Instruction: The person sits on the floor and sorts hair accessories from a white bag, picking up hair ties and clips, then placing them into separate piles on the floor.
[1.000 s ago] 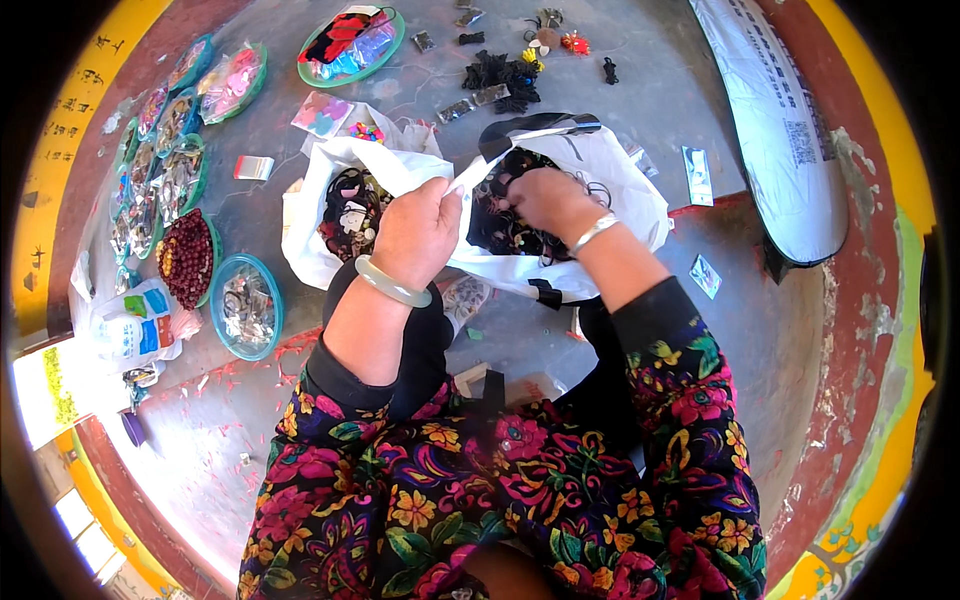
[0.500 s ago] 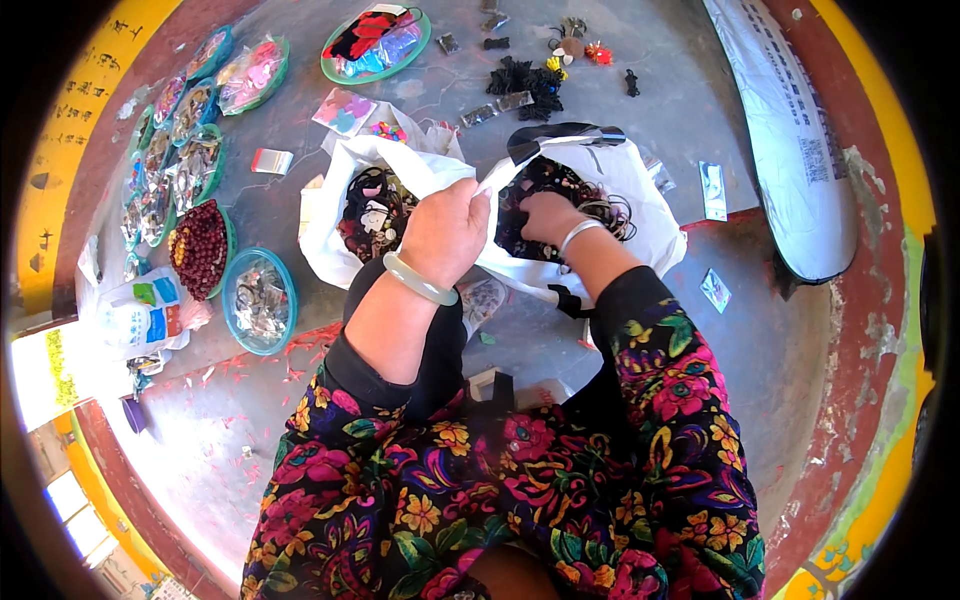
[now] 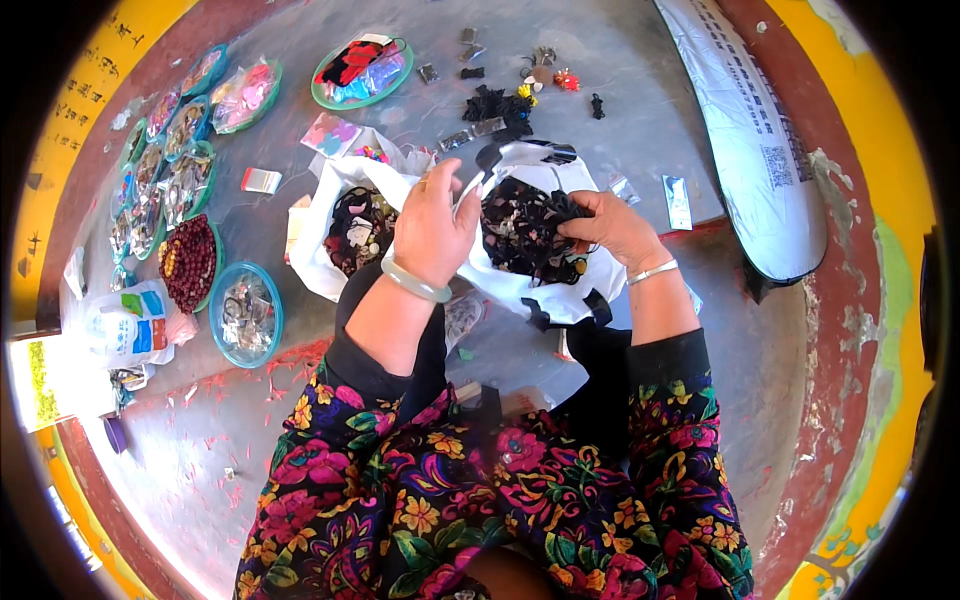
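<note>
Fingers [image 3: 470,190] on white bag [image 3: 520,285] (trays [image 3: 245,315] leftward)

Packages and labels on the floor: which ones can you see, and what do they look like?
White plastic bag: held open by both hands, full of small dark pieces.
Second white bag: beside it, left, open.
White and blue packet: far left, soft pouch.
Long white sack: upper right, small printed square.
Small flat packet: right of the bags, white.

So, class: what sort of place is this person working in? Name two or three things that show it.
Probably an informal ground-level vendor's pitch, outdoors or in a courtyard. Round trays of beads and trinkets sit in a row on the bare concrete floor, and both hands sort dark small items in a white plastic bag.
</note>
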`<state>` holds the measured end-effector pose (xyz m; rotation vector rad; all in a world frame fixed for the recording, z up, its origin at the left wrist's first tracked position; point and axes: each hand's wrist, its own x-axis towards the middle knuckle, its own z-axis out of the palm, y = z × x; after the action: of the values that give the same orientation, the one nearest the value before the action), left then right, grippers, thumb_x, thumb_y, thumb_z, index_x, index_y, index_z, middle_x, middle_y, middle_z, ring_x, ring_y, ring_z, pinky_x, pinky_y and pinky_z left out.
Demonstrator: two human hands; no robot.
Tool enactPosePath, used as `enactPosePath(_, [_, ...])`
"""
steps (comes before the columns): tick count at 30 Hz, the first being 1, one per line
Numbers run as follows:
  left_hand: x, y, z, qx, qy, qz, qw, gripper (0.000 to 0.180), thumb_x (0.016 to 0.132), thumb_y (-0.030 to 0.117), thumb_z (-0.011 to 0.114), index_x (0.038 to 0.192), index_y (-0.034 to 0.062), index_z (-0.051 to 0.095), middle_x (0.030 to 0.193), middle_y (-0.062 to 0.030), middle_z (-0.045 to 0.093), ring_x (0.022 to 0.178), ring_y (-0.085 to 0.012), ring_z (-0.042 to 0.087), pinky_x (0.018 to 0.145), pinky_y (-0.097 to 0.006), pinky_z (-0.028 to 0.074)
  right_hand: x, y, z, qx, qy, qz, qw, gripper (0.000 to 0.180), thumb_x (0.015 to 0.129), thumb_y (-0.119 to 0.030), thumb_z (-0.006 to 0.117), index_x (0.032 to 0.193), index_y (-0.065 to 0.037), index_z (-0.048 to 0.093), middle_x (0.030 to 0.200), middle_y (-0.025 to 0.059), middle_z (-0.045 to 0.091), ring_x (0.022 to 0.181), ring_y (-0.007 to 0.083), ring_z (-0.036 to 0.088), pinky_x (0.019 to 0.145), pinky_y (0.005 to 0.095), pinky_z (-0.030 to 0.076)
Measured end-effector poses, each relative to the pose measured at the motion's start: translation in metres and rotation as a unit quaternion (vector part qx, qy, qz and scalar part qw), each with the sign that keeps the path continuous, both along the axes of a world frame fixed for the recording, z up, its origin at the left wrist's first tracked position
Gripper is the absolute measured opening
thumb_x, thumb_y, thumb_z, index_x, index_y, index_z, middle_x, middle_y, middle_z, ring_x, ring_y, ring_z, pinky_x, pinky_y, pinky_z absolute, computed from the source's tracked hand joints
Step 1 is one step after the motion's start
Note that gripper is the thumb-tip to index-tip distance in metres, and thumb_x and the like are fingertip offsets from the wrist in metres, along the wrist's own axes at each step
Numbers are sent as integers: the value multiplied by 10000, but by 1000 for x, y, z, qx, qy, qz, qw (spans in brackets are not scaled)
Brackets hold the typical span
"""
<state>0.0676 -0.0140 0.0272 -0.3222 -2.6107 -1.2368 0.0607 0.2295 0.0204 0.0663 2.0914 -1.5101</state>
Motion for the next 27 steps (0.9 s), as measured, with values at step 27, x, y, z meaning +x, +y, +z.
enactPosePath(27, [-114,50,38,129,-59,-92,986,361,848,325,585,917,-28,608,768,-114,649,686,-184,624,648,-282,473,-3,6,23,41,27,34,998,207,705,-65,598,887,33,607,726,64,641,617,117,584,545,235,452])
